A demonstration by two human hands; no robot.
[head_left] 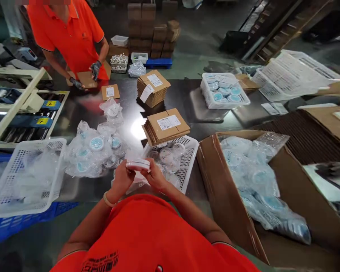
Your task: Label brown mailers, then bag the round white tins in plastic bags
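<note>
Between my two hands, close in front of my chest, is a round white flat tin [138, 164], seen nearly edge-on. My left hand [122, 177] grips its left side, and my right hand [156, 177] its right side. Beyond and to the right of it stands a white perforated basket [191, 151] with round tins in clear wrap. A heap of bubble-wrapped tins [96, 145] with pale blue lids lies on the table to the left. A stack of flat brown cartons [167, 124] with a white label rests against the basket's far rim.
At left is a white basket [56, 181] of clear wrap. A large open carton [221, 189] with wrapped tins stands at right. Farther back are another carton stack [153, 87] and a basket of blue-lidded tins [225, 92]. Across the table a gloved co-worker [70, 37] handles a flat carton.
</note>
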